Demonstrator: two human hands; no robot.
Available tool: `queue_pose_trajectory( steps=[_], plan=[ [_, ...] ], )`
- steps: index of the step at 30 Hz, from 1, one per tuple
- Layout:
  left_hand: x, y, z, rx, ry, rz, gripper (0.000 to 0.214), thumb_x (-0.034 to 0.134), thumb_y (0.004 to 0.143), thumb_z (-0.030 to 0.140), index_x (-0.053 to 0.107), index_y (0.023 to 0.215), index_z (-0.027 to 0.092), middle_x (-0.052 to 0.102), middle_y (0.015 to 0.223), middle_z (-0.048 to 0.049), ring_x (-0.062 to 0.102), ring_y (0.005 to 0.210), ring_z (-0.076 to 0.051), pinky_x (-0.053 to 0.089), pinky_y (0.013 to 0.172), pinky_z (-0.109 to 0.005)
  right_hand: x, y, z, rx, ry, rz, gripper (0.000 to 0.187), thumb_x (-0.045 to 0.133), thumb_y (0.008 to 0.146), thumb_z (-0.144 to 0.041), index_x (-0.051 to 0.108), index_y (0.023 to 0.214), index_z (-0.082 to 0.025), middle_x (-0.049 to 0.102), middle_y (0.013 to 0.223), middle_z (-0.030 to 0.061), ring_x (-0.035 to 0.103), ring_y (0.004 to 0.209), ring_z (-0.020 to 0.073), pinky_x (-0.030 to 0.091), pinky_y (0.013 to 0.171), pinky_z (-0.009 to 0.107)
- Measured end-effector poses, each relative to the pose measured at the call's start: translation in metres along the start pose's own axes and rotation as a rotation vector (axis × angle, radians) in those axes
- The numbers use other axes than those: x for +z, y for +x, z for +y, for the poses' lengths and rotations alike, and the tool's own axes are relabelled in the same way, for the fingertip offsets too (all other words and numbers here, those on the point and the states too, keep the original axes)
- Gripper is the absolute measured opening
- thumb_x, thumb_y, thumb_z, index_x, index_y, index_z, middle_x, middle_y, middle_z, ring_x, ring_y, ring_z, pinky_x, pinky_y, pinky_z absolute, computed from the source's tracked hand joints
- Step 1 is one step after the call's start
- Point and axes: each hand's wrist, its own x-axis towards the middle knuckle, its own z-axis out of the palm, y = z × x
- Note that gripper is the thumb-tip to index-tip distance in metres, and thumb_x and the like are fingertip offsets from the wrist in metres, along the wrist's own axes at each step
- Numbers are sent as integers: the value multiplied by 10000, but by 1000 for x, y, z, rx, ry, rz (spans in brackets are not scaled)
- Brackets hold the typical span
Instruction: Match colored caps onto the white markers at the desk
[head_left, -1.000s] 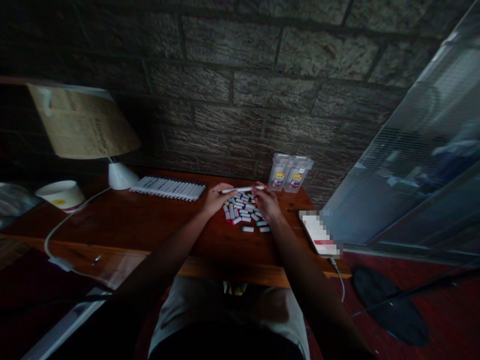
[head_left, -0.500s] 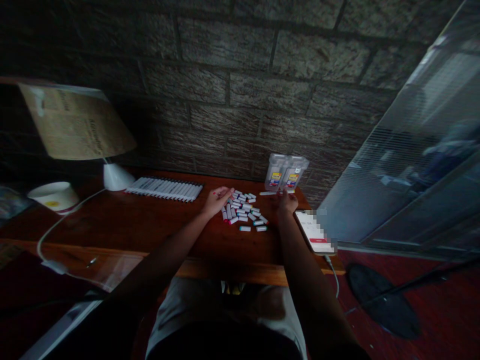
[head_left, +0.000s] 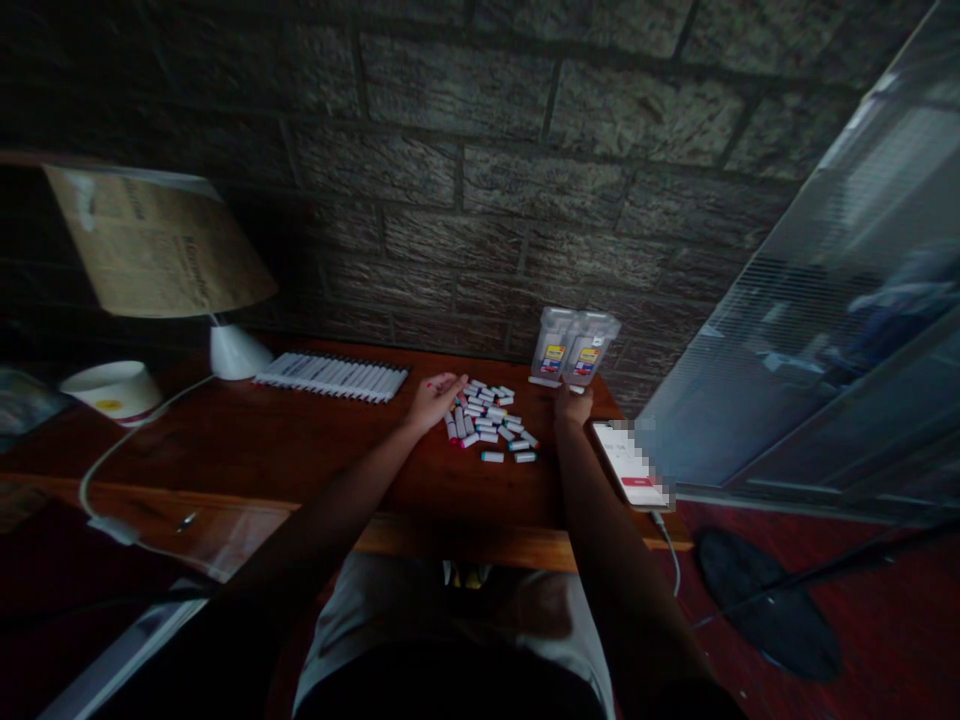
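Note:
My left hand (head_left: 436,402) rests at the left edge of a loose pile of short white marker caps (head_left: 487,409) with coloured ends. Its fingers stretch to the right, and nothing shows clearly between them. At the right of the pile, my right hand (head_left: 573,404) is closed on a white marker (head_left: 543,382), which lies crosswise and shows on both sides of the fingers. Just behind that hand stands a clear plastic marker case (head_left: 556,340) with yellow, red and blue labels. To the left lies a neat row of white markers (head_left: 334,377) with black ends.
A lamp (head_left: 238,352) with a printed shade and a white paper cup (head_left: 112,390) stand on the wooden table (head_left: 450,495) at left. A phone (head_left: 628,465) on a cable lies by the right edge. Behind is a brick wall; a round black base (head_left: 765,600) stands on the floor.
My right hand has drawn in slightly around the marker, whose left end has shifted to the right. My left hand has stayed almost still beside the caps.

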Motion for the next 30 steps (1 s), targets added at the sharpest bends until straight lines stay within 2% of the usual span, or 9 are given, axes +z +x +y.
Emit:
queue_pose_trajectory(
  steps=[5, 8, 11, 14, 17, 21, 26, 30],
  plan=[
    [1, -1, 5, 2, 16, 19, 410, 627, 818, 574, 657, 713, 178, 632, 604, -3, 498, 490, -104, 356, 471, -229, -2, -6, -7, 39, 13, -13, 174, 593, 782, -196, 712, 909, -185, 741, 905, 95, 701, 992, 244, 514, 923, 374],
    [2, -3, 10, 6, 45, 12, 394, 621, 816, 563, 653, 716, 183, 654, 613, -11, 549, 532, -128, 413, 527, -244, -2, -11, -12, 18, 35, -23, 164, 593, 770, -175, 736, 845, -206, 737, 816, 63, 706, 933, 230, 518, 901, 362],
    [-2, -5, 13, 77, 183, 40, 345, 611, 836, 514, 655, 700, 199, 671, 637, -19, 596, 610, -156, 448, 630, -263, -1, -15, -16, -5, 50, -39, 155, 607, 761, -173, 747, 810, -218, 730, 759, 44, 706, 889, 225, 520, 878, 347],
    [-11, -4, 12, 116, 423, 157, 225, 617, 847, 419, 683, 761, 222, 701, 731, -40, 641, 726, -194, 452, 739, -288, 2, -20, -18, -35, 75, -71, 132, 624, 763, -196, 750, 787, -229, 730, 738, 27, 706, 850, 211, 528, 827, 317],
    [-18, -2, 9, 65, 678, 221, 174, 596, 853, 340, 701, 905, 212, 728, 903, -101, 652, 917, -268, 439, 877, -356, 6, -28, -21, -84, 87, -109, 149, 606, 780, -201, 750, 802, -231, 735, 736, 17, 703, 826, 196, 528, 794, 296],
    [-25, 0, 4, -27, 939, 227, 291, 533, 878, 338, 693, 1060, 176, 700, 1107, -173, 564, 1116, -362, 372, 980, -483, 12, -41, -24, -145, 108, -219, 194, 575, 813, -204, 754, 889, -207, 728, 693, 17, 693, 715, 171, 518, 695, 252],
    [-45, 1, -2, -149, 1139, 316, 324, 492, 851, 255, 712, 1060, 141, 649, 1162, -243, 446, 1219, -449, 293, 988, -601, 17, -47, -23, -209, 207, -321, 204, 600, 806, -231, 742, 951, -207, 685, 599, -24, 645, 572, 140, 498, 614, 219],
    [-61, 4, -4, -242, 1195, 318, 331, 466, 856, 254, 732, 990, 111, 626, 1170, -279, 432, 1206, -463, 278, 974, -613, 18, -47, -21, -226, 253, -350, 198, 608, 796, -228, 739, 943, -209, 672, 591, -32, 634, 573, 137, 494, 618, 216]
  ],
)
